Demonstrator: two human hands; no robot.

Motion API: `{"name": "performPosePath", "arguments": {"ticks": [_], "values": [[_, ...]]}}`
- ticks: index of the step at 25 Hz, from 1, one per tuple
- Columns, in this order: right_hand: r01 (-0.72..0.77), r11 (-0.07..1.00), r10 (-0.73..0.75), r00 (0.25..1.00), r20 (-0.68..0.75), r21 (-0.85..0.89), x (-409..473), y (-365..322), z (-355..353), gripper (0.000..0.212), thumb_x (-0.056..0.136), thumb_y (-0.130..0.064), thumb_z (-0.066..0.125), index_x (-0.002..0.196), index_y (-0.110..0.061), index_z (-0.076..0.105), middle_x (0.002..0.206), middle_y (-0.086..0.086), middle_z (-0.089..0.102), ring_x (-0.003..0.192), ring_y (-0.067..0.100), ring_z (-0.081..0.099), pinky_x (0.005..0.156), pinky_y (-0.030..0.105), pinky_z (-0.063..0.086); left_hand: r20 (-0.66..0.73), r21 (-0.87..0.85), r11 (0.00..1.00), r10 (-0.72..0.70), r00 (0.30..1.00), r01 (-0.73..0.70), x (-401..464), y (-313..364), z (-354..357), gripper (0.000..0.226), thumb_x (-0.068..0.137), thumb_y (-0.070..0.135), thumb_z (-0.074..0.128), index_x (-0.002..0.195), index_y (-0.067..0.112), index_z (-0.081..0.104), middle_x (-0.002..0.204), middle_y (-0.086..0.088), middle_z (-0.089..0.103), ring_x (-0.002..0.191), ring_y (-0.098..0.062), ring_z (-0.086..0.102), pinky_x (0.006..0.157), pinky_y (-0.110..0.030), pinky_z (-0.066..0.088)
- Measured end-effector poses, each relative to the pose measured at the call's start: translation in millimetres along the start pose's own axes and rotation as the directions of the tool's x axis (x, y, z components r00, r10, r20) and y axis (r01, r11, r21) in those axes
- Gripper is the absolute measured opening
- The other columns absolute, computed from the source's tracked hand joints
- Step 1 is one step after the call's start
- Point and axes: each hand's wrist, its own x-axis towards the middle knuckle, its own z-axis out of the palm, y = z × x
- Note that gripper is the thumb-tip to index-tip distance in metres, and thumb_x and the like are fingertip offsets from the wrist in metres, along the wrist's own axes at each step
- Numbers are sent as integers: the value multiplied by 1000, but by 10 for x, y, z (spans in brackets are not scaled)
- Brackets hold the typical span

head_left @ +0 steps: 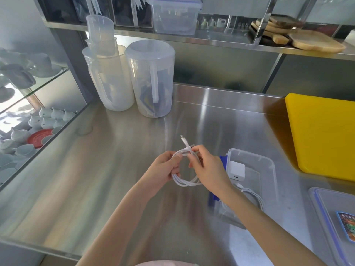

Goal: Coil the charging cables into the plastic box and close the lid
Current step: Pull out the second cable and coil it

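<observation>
At the upper left of the frame two tall clear jugs (130,77) stand on the steel counter (96,160), well apart from the work and no threat to it. Just below centre, the left hand (165,169) is curled closed around the left side of a small white cable (187,182) coil, thumb pressed over the loops. The right hand (207,166) pinches the top of the same coil between thumb and fingertips, right where the connector end (183,140) sticks up free. That loose end is the likely trouble: if the pinch slackens, the springy loops could open out and the winding would need redoing. To the right, just beside the right wrist, the clear plastic box (269,164) sits open, already holding a white charger block (237,169) and another coiled cable (253,196). Space there looks limited, so a coil dropped in loosely may ride up over the block and stop the lid seating. The lid (326,214) lies at the lower right edge, apart from the box, partly out of frame.
</observation>
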Motion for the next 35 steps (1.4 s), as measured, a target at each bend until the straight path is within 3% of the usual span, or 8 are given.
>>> {"name": "performPosePath", "arguments": {"ticks": [4, 9, 14, 21, 25, 28, 32, 35], "values": [[-64, 998, 66, 997, -52, 28, 57, 10, -31, 23, 94, -29, 39, 92, -19, 59, 67, -14, 61, 50, 0, 51, 50, 20, 39, 1, -197, 980, 28, 1000, -27, 12, -34, 7, 18, 96, 11, 39, 88, 8, 54, 62, 1, 37, 43, -5, 40, 51, -20, 46], [-2, 1000, -2, 962, -275, -13, 104, 19, -124, 13, 82, -26, 62, 79, -15, 67, 70, -7, 51, 58, 10, 51, 60, 16, 39, -111, 427, 891, 221, 969, -154, 84, -66, -18, 20, 94, 15, 42, 81, 16, 57, 56, 2, 42, 38, -1, 43, 62, -32, 46], [46, 999, -42, 980, -197, 15, 129, -15, -179, 8, 78, -25, 68, 82, -19, 71, 79, -5, 55, 66, 6, 53, 62, 10, 38, 0, 524, 829, 229, 974, -194, 91, -103, 5, 18, 93, 18, 43, 83, 18, 57, 53, 3, 43, 38, -3, 44, 67, -42, 52], [-57, 992, 58, 998, -5, 114, 123, 6, -200, 21, 82, -29, 62, 101, -22, 67, 78, -1, 70, 68, 9, 61, 64, 8, 42, 129, 572, 775, 240, 962, -270, 55, -88, -7, 20, 94, 19, 43, 92, 11, 61, 51, 7, 42, 42, -3, 44, 63, -40, 50], [-136, 973, 115, 986, 120, 184, 144, 53, -204, 14, 82, -33, 61, 89, -22, 67, 78, -2, 68, 70, 10, 62, 65, 15, 47, 150, 565, 779, 226, 962, -271, 62, -69, -22, 18, 94, 19, 44, 86, 16, 60, 52, 7, 43, 43, -4, 43, 60, -32, 46], [-136, 966, 120, 989, 84, 220, 148, 60, -210, 8, 82, -33, 62, 77, -27, 65, 71, -6, 66, 65, 7, 61, 63, 13, 48, 113, 476, 849, 200, 973, -229, 69, -91, 4, 16, 92, 15, 46, 94, 9, 61, 57, 6, 49, 47, -7, 46, 57, -26, 45], [-145, 951, 149, 989, 8, 273, 147, 105, -223, 16, 84, -30, 58, 70, -28, 63, 64, -5, 65, 65, 15, 62, 73, 32, 51, 31, 281, 949, 141, 989, -144, 72, -103, -19, 9, 90, 9, 51, 94, 15, 57, 70, 4, 59, 52, 1, 58, 60, -15, 50], [-158, 950, 158, 987, 21, 268, 137, 131, -233, 21, 87, -32, 54, 68, -30, 63, 59, -9, 64, 60, 10, 59, 68, 27, 50, 23, 259, 961, 97, 995, -100, 51, -90, -32, 9, 90, 12, 53, 85, 17, 58, 72, 2, 61, 53, 3, 61, 58, -14, 51]]}}
